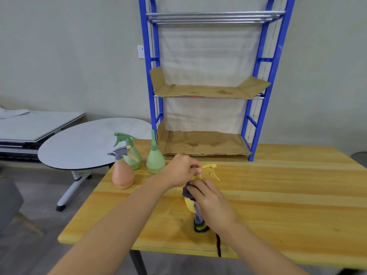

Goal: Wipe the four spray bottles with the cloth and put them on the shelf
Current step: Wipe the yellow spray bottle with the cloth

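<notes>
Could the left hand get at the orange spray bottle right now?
Probably not yet: the left hand is gripping the yellow spray bottle by its trigger head while the right hand wipes it with the grey cloth. Once freed, the path looks open; the orange spray bottle stands unobstructed to its left.

Yellow bottle (190,205) body mostly hidden behind right hand (213,203), cloth (188,192).

head view | looking forward and down from the wearer's head | sitting close over the wooden table (278,195) | facing the blue shelf (258,80)
</notes>
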Available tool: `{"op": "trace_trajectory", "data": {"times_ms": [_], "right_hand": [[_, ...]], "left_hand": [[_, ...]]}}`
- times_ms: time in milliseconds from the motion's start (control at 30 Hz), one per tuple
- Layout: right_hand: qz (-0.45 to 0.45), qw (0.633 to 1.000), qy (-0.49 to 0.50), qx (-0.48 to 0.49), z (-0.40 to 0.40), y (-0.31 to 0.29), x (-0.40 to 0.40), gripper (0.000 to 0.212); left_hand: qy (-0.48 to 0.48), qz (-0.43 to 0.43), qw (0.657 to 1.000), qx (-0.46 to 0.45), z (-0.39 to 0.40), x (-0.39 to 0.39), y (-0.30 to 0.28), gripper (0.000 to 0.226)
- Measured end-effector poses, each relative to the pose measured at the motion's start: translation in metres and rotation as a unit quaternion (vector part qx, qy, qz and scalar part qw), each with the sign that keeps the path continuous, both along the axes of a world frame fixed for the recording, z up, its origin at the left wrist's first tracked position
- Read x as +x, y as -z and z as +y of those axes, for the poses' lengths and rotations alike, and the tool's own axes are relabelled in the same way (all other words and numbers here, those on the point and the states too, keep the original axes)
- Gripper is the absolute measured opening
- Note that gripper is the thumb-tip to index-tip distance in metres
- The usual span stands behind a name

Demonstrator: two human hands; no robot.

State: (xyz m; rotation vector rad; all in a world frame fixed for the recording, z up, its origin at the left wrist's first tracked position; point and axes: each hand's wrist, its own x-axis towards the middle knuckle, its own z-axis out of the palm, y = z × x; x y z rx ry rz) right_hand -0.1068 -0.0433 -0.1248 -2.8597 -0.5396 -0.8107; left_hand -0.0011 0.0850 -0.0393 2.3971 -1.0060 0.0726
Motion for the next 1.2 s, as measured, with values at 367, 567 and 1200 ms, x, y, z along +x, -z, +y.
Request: {"op": "trace_trajectory", "data": {"times_ms": [367, 567, 1200], "right_hand": [[-0.025, 0.999, -0.017, -0.041, 0.006, 0.019, -0.005, 0.042], [0.008, 0.997, -0.055, -0.051, 0.003, 0.041, -0.024, 0.031], [-0.127, 0.913, 0.108, 0.371, -0.02, -0.008, -0.002, 0.045]], "left_hand": [[0.01, 0.011, 1.0, -0.024, 0.002, 0.003, 0.001, 0.016], [0.008, 0.046, 0.998, -0.035, 0.004, 0.004, 0.005, 0.018], [0.007, 0.357, 0.879, -0.316, -0.007, -0.004, 0.045, 0.03]]}}
